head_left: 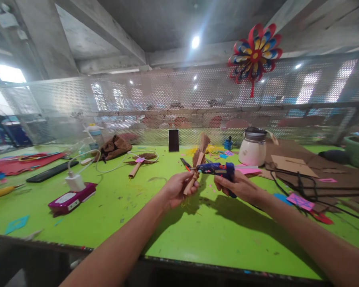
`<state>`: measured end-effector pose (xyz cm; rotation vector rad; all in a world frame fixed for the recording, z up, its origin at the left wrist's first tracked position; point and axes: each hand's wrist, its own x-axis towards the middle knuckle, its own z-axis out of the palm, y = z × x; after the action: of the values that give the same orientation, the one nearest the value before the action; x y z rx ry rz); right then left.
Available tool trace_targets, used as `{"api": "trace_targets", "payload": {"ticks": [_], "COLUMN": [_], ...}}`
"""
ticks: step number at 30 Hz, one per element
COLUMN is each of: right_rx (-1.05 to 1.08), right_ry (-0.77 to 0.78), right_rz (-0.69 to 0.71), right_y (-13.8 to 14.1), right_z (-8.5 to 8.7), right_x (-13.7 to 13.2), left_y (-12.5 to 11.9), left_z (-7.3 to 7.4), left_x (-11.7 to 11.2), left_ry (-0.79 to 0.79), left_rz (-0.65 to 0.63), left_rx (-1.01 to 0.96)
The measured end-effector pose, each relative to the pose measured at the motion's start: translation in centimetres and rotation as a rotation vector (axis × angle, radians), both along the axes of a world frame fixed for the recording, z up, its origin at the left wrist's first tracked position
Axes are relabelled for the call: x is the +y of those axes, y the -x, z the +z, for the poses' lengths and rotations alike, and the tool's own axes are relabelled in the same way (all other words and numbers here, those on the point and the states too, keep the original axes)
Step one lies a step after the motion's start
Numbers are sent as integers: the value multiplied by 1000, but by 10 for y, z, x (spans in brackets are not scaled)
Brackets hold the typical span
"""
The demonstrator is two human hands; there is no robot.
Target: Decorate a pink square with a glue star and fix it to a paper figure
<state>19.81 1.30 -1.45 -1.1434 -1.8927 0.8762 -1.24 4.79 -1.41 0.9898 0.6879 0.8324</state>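
My left hand [179, 189] is closed around the lower part of a brown folded-paper craft [201, 153], with a rolled stem below and pleated paper fanning out above. My right hand [239, 185] grips a blue hot glue gun [218, 169] by its handle. The glue gun's nozzle points left and meets the craft near my left fingers; whether it touches the paper I cannot tell. Just behind the craft lies a tool with a dark blade and a red part [185, 163]. Left of my hands a similar brown paper craft [140, 160] lies on the table, a pink patch at its centre.
On the green table [107, 215] stand a purple power strip [71, 199] with a white plug and an upright phone [173, 140]. A white jar [252, 148] is at the back right. Brown paper sheets [299, 159] and a black cable [302, 187] lie at right.
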Motion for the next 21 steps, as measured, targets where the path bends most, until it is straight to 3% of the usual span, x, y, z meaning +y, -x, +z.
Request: {"api": "trace_targets", "payload": {"ticks": [11,21], "right_rx": [-44,-56], "right_ry": [-51,-98], "right_rz": [-31,-95], "right_y": [-3,5], "right_z": [-9,-10], "right_x": [3,1], "left_y": [2,2], "left_z": [10,10], "left_x": [-3,-3], "left_ry": [86,60], "left_rz": [-8,36], "left_rx": [-63,-50]}}
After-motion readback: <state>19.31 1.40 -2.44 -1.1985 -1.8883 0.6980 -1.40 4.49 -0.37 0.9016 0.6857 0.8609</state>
